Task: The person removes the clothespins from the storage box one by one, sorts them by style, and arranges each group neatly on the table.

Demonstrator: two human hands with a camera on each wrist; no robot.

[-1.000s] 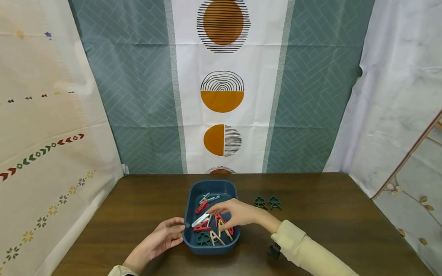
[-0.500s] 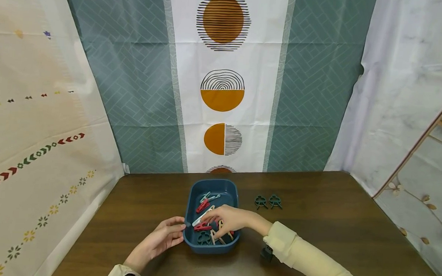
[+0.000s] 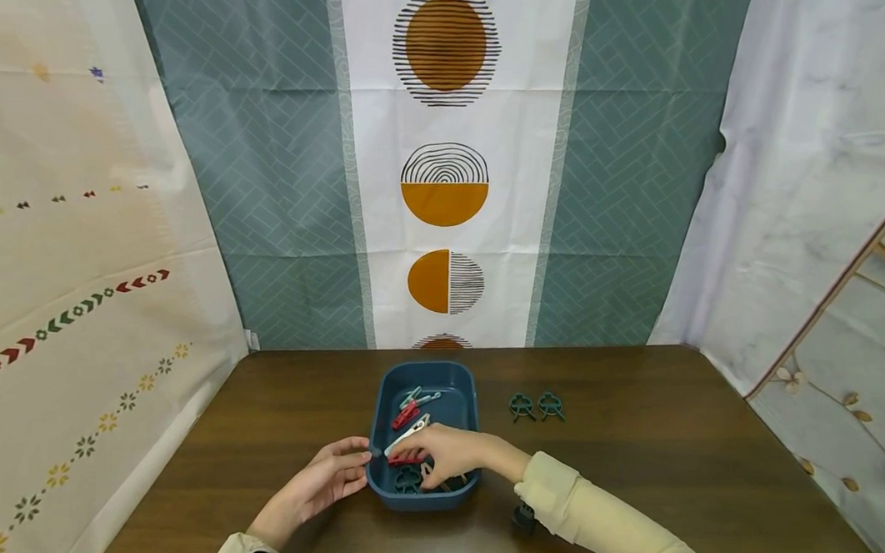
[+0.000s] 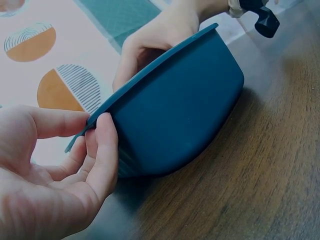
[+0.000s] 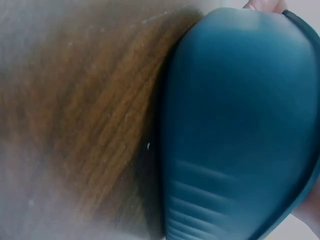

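A dark blue plastic bin (image 3: 385,382) stands on the wooden table, holding several clothespins and clips. My left hand (image 3: 331,475) pinches the bin's left rim between thumb and fingers, as the left wrist view shows up close. Inside the near half of the bin, my right hand (image 3: 452,452) reaches down with thumb and forefinger apart. Close to its fingertips lie a dark green round clip (image 3: 407,478) and a red clothespin (image 3: 403,460). A white clothespin (image 3: 415,430) lies just beyond the forefinger. Some wooden clothespins are mostly hidden under this hand.
Two dark green clips (image 3: 522,406) lie side by side on the table (image 3: 613,452), right of the bin. At the bin's far end are another red clothespin (image 3: 405,414) and pale blue ones (image 3: 410,396). Patterned cloths (image 3: 280,218) hang behind and beside the table.
My right hand has moved leftward and nearer me within the bin, from the red and wooden clothespins toward the dark green clip. My left hand has stayed on the rim.
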